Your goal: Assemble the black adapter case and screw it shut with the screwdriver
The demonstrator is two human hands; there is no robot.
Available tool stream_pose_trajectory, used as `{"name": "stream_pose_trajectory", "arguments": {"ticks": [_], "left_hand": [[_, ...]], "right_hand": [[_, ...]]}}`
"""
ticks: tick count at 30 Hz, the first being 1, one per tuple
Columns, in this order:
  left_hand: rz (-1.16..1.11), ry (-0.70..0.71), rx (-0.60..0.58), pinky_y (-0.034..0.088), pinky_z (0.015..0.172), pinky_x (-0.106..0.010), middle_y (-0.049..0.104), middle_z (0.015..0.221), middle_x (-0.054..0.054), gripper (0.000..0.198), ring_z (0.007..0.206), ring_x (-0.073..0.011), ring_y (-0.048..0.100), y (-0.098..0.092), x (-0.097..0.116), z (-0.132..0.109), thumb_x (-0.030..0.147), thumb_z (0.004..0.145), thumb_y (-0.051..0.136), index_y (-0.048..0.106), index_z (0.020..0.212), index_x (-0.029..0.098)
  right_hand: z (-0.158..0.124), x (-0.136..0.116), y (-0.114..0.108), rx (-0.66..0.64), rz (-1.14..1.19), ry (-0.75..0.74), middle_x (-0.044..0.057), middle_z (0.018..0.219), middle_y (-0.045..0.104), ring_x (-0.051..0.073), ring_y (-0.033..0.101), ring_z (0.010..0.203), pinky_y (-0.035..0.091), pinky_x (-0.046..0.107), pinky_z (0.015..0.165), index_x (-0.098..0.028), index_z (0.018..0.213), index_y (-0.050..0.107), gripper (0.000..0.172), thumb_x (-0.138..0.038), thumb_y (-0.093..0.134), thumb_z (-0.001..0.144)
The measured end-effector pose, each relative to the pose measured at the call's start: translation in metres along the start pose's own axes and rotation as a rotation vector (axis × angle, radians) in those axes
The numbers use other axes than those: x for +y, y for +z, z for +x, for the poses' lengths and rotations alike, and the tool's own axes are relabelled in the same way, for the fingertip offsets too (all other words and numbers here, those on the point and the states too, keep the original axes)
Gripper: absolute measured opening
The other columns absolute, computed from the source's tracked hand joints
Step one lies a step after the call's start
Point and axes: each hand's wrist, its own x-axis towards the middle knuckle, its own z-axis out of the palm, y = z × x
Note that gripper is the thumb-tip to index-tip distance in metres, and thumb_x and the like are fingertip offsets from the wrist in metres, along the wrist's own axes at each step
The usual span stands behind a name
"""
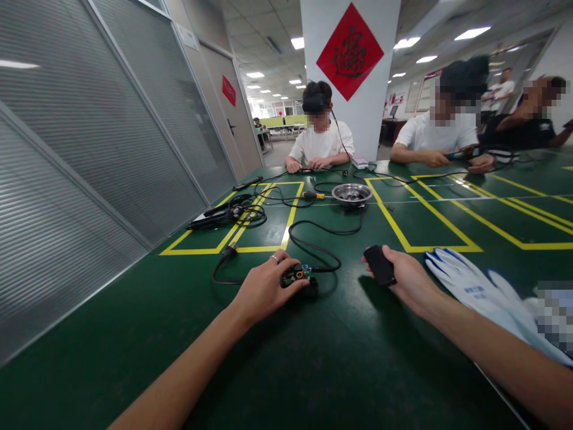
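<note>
My left hand grips an opened black adapter on the green table; its circuit board shows coloured parts. A black cable leaves the adapter on its right side, and a cord with a plug lies left of the hand. Held a little above the table, a flat black cover is between the thumb and fingers of my right hand. The fingers of that hand are partly hidden behind the cover.
White and blue gloves lie at the right. Farther back are a metal bowl with small parts, a yellow-handled screwdriver and a heap of black cables. Several people sit across the table.
</note>
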Motion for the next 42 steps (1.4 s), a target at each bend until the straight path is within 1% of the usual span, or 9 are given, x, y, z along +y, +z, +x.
{"name": "stream_pose_trajectory", "arguments": {"ticks": [8,14,17,19,23,28,36,40,42], "left_hand": [[0.019,-0.057,0.142,0.050,0.084,-0.035,0.053,0.111,-0.004,0.038,0.092,-0.0222,0.059,-0.001,-0.001,-0.001,0.052,0.089,0.051,0.056,0.114,0.023],[0.021,-0.070,0.206,0.051,0.082,-0.034,0.054,0.107,-0.004,0.036,0.091,-0.0219,0.061,0.000,0.000,-0.001,0.051,0.089,0.051,0.057,0.111,0.023],[0.017,-0.072,0.229,0.050,0.084,-0.034,0.055,0.106,-0.005,0.034,0.093,-0.0224,0.061,0.003,0.002,-0.001,0.049,0.090,0.051,0.056,0.110,0.022],[0.017,-0.076,0.238,0.050,0.084,-0.034,0.056,0.106,-0.005,0.032,0.094,-0.0226,0.061,0.004,0.003,-0.001,0.047,0.090,0.052,0.055,0.110,0.022],[0.019,-0.077,0.244,0.050,0.083,-0.034,0.056,0.106,-0.005,0.028,0.095,-0.0231,0.061,0.006,0.004,0.000,0.044,0.091,0.052,0.054,0.109,0.022],[0.015,-0.065,0.222,0.050,0.082,-0.035,0.056,0.106,-0.005,0.030,0.096,-0.0235,0.059,0.004,0.007,-0.002,0.045,0.091,0.052,0.053,0.109,0.021],[-0.040,-0.027,0.184,0.049,0.081,-0.034,0.055,0.104,-0.005,0.030,0.092,-0.0218,0.059,0.004,0.016,-0.005,0.045,0.091,0.052,0.052,0.110,0.021],[-0.083,0.064,0.096,0.049,0.078,-0.034,0.054,0.103,-0.006,0.031,0.090,-0.0210,0.058,0.005,0.034,-0.010,0.044,0.090,0.054,0.051,0.109,0.020],[-0.117,0.147,0.013,0.049,0.076,-0.034,0.055,0.104,-0.007,0.032,0.089,-0.0211,0.057,0.008,0.047,-0.015,0.044,0.090,0.055,0.050,0.110,0.020]], "right_hand": [[0.007,0.018,0.034,0.065,-0.767,-0.471,0.008,0.121,0.056,0.020,0.057,0.104,0.050,0.043,0.087,-0.018,0.119,0.053,0.037,-0.037,0.054,0.087],[-0.009,0.006,0.038,0.106,-1.047,-0.659,0.010,0.127,0.053,0.023,0.054,0.112,0.046,0.048,0.093,-0.017,0.122,0.051,0.039,-0.036,0.053,0.087],[-0.031,-0.007,0.057,0.004,-1.089,-0.768,0.015,0.126,0.053,0.026,0.049,0.118,0.042,0.048,0.098,-0.015,0.121,0.054,0.033,-0.027,0.042,0.092],[-0.040,-0.009,0.076,-0.115,-1.088,-0.849,0.013,0.132,0.051,0.024,0.047,0.123,0.042,0.043,0.099,-0.018,0.126,0.050,0.037,-0.025,0.041,0.091],[-0.037,-0.002,0.099,-0.242,-1.072,-0.895,0.012,0.142,0.044,0.025,0.041,0.130,0.040,0.045,0.102,-0.021,0.131,0.048,0.041,-0.026,0.043,0.091],[-0.047,0.004,0.072,-0.252,-1.040,-0.823,0.009,0.122,0.058,0.023,0.054,0.112,0.048,0.043,0.092,-0.023,0.113,0.062,0.030,-0.022,0.043,0.090],[-0.085,0.018,0.017,-0.232,-0.961,-0.761,0.003,0.127,0.057,0.021,0.054,0.115,0.049,0.044,0.096,-0.028,0.114,0.057,0.028,-0.028,0.054,0.086],[-0.082,0.016,0.000,-0.071,-0.905,-0.806,0.009,0.126,0.055,0.022,0.051,0.118,0.047,0.045,0.099,-0.024,0.113,0.057,0.027,-0.028,0.051,0.088],[-0.081,0.014,-0.003,0.011,-0.895,-0.893,0.010,0.129,0.054,0.023,0.049,0.122,0.046,0.045,0.101,-0.022,0.121,0.052,0.036,-0.025,0.054,0.085]]}}
